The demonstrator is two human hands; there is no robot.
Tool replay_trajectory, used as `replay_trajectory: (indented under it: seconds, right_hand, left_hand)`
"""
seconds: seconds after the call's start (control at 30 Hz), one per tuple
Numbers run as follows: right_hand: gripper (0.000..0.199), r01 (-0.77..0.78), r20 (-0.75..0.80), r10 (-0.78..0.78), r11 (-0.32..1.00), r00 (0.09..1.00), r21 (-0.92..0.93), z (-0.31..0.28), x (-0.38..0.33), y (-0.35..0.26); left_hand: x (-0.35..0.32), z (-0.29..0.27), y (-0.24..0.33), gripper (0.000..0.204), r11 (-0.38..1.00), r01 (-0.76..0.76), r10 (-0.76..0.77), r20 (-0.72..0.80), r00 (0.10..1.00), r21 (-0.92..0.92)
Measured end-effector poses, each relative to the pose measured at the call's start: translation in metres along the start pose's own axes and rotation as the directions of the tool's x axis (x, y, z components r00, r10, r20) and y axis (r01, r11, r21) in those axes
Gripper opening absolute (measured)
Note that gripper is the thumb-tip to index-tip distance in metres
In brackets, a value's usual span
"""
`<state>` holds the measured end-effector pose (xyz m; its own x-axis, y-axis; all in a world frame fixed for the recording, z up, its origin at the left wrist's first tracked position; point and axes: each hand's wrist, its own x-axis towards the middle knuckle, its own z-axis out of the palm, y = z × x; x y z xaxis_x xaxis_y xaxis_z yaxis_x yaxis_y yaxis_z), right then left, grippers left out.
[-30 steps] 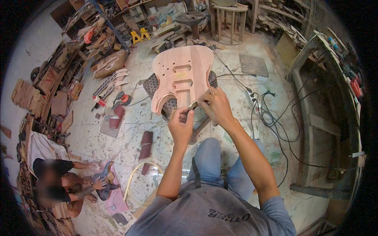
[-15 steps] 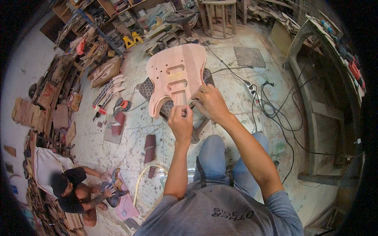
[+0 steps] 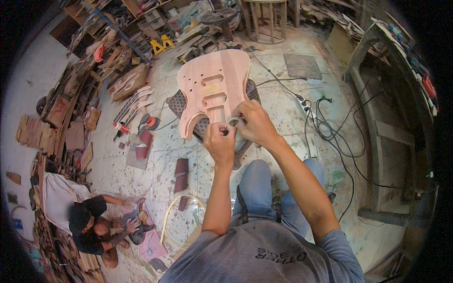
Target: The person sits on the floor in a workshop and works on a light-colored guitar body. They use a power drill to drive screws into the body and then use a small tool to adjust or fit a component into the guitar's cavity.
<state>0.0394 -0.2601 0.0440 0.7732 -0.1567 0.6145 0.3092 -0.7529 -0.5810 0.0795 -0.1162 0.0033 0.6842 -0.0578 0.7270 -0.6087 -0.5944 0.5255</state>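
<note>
An unfinished pale wooden guitar body lies on a dark woven stool, its neck-pocket end toward me. My left hand is closed in a pinch just off that near end. A thin pale strip bends in a small curve between my two hands. On the right, my right hand grips the strip with thumb and fingers, close against the edge of the body's right horn. The strip's exact hold inside my fingers is partly hidden.
A co-worker crouches at lower left, hands on a dark guitar body. Near my left arm lie a coil of pale strip and sandpaper. Farther left are a sander and guitar necks; black cables lie right.
The pale strip now shows as a clearer curve between my hands, which have shifted only slightly. The view has moved a little, and the co-worker's hands have changed position on the dark guitar body.
</note>
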Motion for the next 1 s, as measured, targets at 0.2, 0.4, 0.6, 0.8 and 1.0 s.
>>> replay_trajectory:
  seconds: [0.2, 0.4, 0.6, 0.8, 1.0]
  right_hand:
    - [0.020, 0.032, -0.016, -0.032, 0.999, 0.999, 0.015, 0.001, 0.000, 0.001]
    - [0.024, 0.085, -0.046, -0.086, 0.996, 0.995, -0.036, 0.000, -0.001, -0.002]
    - [0.021, 0.088, -0.038, -0.090, 0.995, 0.995, -0.045, -0.001, -0.001, -0.003]
    - [0.021, 0.066, -0.012, -0.067, 0.997, 0.998, -0.042, -0.002, -0.002, -0.004]
    - [0.018, 0.068, -0.026, -0.069, 0.997, 0.997, -0.031, -0.002, -0.001, -0.004]
  left_hand:
    - [-0.002, 0.006, 0.002, 0.014, 0.999, 0.011, -0.013, -0.057, 0.998, -0.036]
    - [-0.005, 0.009, -0.001, 0.019, 0.999, 0.047, -0.047, -0.022, 0.999, -0.027]
    - [-0.005, 0.013, -0.001, 0.016, 1.000, -0.008, 0.007, -0.101, 0.995, -0.015]
    - [-0.009, 0.015, 0.001, 0.016, 0.999, 0.028, -0.023, -0.115, 0.993, 0.045]
    - [-0.013, 0.016, -0.004, 0.017, 0.997, 0.079, -0.080, -0.083, 0.993, -0.011]
